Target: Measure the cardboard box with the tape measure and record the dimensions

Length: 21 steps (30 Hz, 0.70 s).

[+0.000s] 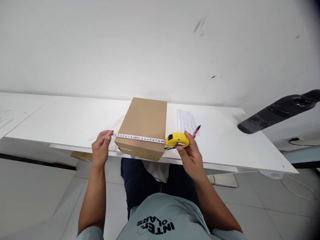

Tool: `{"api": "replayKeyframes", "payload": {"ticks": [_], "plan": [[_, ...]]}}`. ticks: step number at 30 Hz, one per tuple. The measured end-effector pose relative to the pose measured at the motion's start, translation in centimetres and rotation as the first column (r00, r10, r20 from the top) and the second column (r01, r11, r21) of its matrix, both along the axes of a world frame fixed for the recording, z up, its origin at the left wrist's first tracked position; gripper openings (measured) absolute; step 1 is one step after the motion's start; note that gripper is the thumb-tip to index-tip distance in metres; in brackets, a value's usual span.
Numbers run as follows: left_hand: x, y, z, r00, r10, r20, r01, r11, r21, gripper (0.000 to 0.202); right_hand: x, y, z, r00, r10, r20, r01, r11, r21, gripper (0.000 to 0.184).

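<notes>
A brown cardboard box [147, 116] sits near the front edge of the white table, with yellow tape along its near side. Across its top, close to the near edge, stretches the white blade of a yellow tape measure [178, 139]. My right hand [192, 156] is closed around the yellow case, just off the box's right side. At the box's left side my left hand [101, 145] pinches the free end of the blade. Blade numbers show up to a red 20 beside the case. A dark strap hangs below the case.
Right of the box, a sheet of paper with writing [185, 120] lies on the white table [220, 140], with a red and black pen [196, 131] on it. A black cylindrical object [275, 113] leans at the right end. Behind stands a white wall [140, 50].
</notes>
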<state>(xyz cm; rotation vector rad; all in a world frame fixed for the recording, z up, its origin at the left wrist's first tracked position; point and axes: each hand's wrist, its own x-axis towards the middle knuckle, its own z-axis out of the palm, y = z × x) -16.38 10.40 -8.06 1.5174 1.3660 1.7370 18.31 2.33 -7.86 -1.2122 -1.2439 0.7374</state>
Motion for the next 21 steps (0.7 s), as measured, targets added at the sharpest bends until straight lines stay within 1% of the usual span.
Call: {"api": "replayKeyframes", "payload": {"ticks": [2,6,8,10,11,12,14,16,18,19,21], "plan": [[0.8,-0.1,-0.3,0.998,-0.055,0.021,0.055,0.998,0.004,0.043,0.3,0.2,-0.1,0.999,0.032,0.003,-0.032,0.999,-0.013,0.065],[2.3,-0.5,-0.8,0.973,-0.172,0.153,0.171,0.985,0.021,0.052,1.2,0.7,0.1,0.997,0.070,0.024,-0.070,0.998,-0.001,0.062],[2.9,-1.0,-0.9,0.963,-0.210,0.169,0.209,0.978,0.020,0.052,2.1,1.0,0.3,0.997,0.076,0.028,-0.076,0.997,-0.003,0.062],[3.5,-1.8,-0.7,0.965,-0.234,0.118,0.236,0.972,0.004,0.052,3.3,1.3,0.6,0.998,0.062,0.015,-0.062,0.998,-0.028,0.063],[3.8,-2.2,-0.5,0.966,-0.249,0.067,0.249,0.968,-0.004,0.051,4.0,1.5,0.7,0.999,0.050,0.002,-0.049,0.998,-0.042,0.064],[4.2,-2.8,-0.2,0.964,-0.264,0.002,0.264,0.964,-0.005,0.050,4.7,1.5,0.9,0.999,0.036,-0.012,-0.037,0.998,-0.050,0.064],[5.4,-4.0,0.8,0.943,-0.283,-0.177,0.288,0.958,0.001,0.044,6.1,1.6,1.2,0.999,0.012,-0.038,-0.013,0.999,-0.031,0.062],[7.0,-5.4,1.7,0.893,-0.235,-0.383,0.268,0.963,0.034,0.043,7.1,1.6,1.4,0.998,-0.016,-0.053,0.017,1.000,0.016,0.061],[8.9,-6.5,2.4,0.847,-0.128,-0.516,0.210,0.972,0.104,0.046,7.7,1.7,1.6,0.997,-0.053,-0.065,0.056,0.998,0.040,0.063],[9.7,-6.9,2.6,0.840,-0.063,-0.539,0.172,0.973,0.153,0.045,7.8,1.8,1.6,0.994,-0.076,-0.074,0.079,0.996,0.041,0.064],[11.1,-7.2,2.6,0.851,0.055,-0.522,0.091,0.964,0.249,0.038,8.0,2.0,1.8,0.989,-0.115,-0.096,0.119,0.992,0.035,0.065]]}}
